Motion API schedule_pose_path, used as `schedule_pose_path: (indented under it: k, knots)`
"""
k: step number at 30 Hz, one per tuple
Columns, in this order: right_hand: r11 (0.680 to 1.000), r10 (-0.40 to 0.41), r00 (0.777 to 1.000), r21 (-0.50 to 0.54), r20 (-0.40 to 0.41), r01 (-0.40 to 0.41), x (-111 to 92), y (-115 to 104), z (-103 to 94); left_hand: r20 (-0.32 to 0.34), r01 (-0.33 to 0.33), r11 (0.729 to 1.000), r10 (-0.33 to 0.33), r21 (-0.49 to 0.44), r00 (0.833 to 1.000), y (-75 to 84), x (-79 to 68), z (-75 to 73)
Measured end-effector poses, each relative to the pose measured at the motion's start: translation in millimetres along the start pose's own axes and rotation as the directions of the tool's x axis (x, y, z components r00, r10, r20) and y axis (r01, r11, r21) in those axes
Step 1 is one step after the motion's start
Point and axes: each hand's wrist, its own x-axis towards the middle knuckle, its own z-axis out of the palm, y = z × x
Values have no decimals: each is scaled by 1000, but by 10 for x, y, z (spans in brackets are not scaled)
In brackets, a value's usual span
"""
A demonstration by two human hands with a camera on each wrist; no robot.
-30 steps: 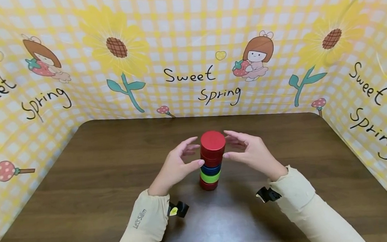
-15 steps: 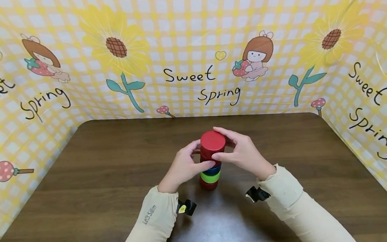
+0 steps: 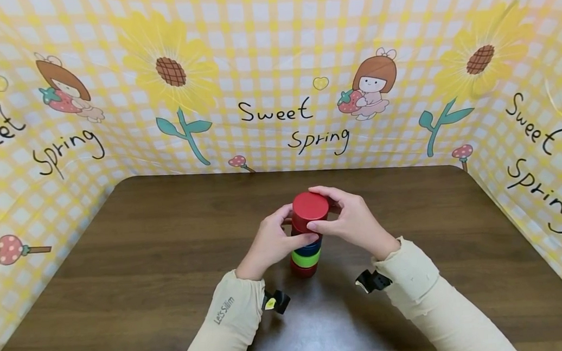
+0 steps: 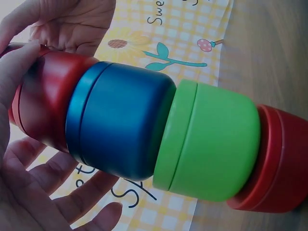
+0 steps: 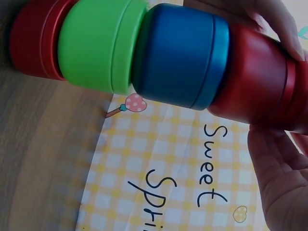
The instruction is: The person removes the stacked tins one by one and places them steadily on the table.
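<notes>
Several round, lidded jars stand in one upright stack near the middle of the table. At the bottom is a red jar [image 3: 304,270], then a light green jar [image 3: 306,258], a blue jar [image 4: 122,120], an upper red jar [image 5: 255,77] and a red top jar [image 3: 310,206]. My right hand [image 3: 350,219] grips the top jar, thumb on its near side and fingers behind it. Slightly lower, my left hand [image 3: 273,241] curves around the upper red jar, its thumb across the front. Both hands partly hide that jar in the head view.
The brown wooden table [image 3: 146,272] spreads around the stack. A yellow checked cloth [image 3: 262,46] with flowers and "Sweet Spring" lettering encloses its back and sides. Each sleeved wrist bears a small black device, a left one [image 3: 276,302] and a right one [image 3: 374,281].
A second ago both hands flanked the stack with fingers spread. They have since moved inward and taken hold of the two uppermost red jars; the left wrist has shifted slightly right. The lower jars stay put.
</notes>
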Motion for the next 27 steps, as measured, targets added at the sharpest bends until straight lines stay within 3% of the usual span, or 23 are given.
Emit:
schedule_pose_path:
  k: [9,19,27]
  knots:
    - [999,36,999,0,-11,-36,-47,-1,-114,7,35,999,-35,-18,999,11,8,19]
    - [997,66,997,-31,-48,-67,-134,37,-335,-17,126,990,-128,-70,992,-3,-25,-24]
    - [992,106,990,-53,-96,-111,-263,148,-474,4,137,989,-137,-56,991,4,4,-4]
